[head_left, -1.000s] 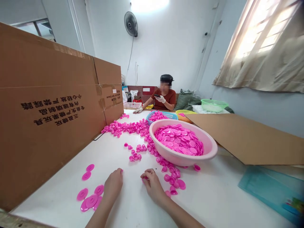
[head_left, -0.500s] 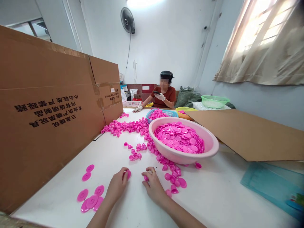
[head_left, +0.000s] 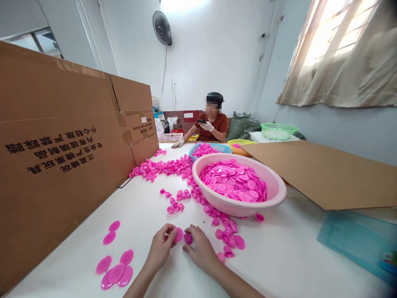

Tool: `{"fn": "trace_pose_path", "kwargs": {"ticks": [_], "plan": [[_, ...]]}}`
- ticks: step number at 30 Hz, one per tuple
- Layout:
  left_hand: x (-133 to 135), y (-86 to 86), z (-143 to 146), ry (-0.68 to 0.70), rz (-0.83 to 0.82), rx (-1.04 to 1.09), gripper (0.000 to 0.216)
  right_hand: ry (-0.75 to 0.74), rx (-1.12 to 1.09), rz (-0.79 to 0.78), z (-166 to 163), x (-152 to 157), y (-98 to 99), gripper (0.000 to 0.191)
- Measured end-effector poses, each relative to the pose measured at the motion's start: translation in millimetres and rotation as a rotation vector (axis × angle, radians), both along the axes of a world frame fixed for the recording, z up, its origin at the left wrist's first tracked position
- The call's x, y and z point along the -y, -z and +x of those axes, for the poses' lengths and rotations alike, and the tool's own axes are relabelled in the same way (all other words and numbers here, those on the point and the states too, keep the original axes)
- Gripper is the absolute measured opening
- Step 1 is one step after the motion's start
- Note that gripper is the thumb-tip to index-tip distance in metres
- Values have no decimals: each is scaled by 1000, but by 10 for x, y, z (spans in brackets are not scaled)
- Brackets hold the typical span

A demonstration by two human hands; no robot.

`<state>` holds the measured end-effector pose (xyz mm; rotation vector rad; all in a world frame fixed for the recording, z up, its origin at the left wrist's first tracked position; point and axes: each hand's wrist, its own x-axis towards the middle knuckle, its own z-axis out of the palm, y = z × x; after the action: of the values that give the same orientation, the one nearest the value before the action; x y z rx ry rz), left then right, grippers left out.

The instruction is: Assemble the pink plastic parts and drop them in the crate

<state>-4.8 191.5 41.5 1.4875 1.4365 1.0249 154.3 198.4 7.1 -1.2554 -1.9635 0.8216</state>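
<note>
Left hand (head_left: 161, 247) pinches flat round pink plastic disc (head_left: 178, 234); right hand (head_left: 200, 248) grips small pink plastic cap (head_left: 188, 239); hands nearly touching over white tabletop (head_left: 279, 256).

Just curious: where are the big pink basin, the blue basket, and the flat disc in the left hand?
pink basin (head_left: 274, 194), head view, near rim
blue basket (head_left: 221, 147), head view, right rim
flat disc (head_left: 179, 235), head view, its face

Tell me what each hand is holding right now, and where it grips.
Left hand pinches a flat pink disc by its edge; right hand holds a small pink cap at its fingertips.
</note>
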Motion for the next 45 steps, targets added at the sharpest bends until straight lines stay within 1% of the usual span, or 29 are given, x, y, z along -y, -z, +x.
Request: {"fn": "trace_pose_path", "kwargs": {"ticks": [2,3,4,6,7,8,10,12,14,17,20,22,25,27,29,32,34,36,40,45], "plan": [[-47,15,105,61,-53,65,30,24,-29,-4,16,21,-60,53],[-74,31,150,74,-74,63,29,31,-47,10,25,29,-99,58],[-100,53,189,76,-90,41,28,34,-67,23,34,31,-137,58],[-138,110,246,57,-113,-41,25,59,-96,-1,42,17,-187,48],[-145,141,265,42,-118,-87,24,78,-105,-47,40,0,-192,41],[-145,170,279,32,-117,-124,23,99,-113,-112,34,-24,-184,35],[-128,208,297,18,-98,-179,22,127,-147,-274,14,-79,-138,29],[-107,215,306,0,-61,-233,22,115,-222,-429,-7,-132,-90,25],[-101,195,312,-11,-45,-272,21,106,-297,-536,-21,-172,-70,19],[-128,160,314,20,-29,-308,23,123,-340,-593,-27,-201,-99,13],[-162,168,296,55,-19,-328,24,144,-350,-623,-16,-202,-155,11],[-171,192,267,81,-89,-275,22,137,-340,-661,-2,-190,-195,10],[-171,196,221,151,-253,-177,20,106,-269,-756,15,-166,-253,9],[-179,150,226,176,-297,-207,19,95,-230,-801,16,-153,-278,8],[-201,81,283,118,-218,-356,21,95,-221,-810,11,-146,-280,7],[-252,13,437,-72,-2,-669,26,87,-247,-810,13,-151,-242,5],[-284,27,533,-150,39,-800,25,78,-280,-821,30,-163,-207,5],[-305,76,591,-166,11,-847,25,60,-312,-839,54,-179,-177,8],[-325,175,608,-167,-24,-858,26,12,-338,-883,80,-216,-126,12],[-309,192,597,-185,-28,-800,28,-9,-350,-928,90,-264,-58,13]]}}
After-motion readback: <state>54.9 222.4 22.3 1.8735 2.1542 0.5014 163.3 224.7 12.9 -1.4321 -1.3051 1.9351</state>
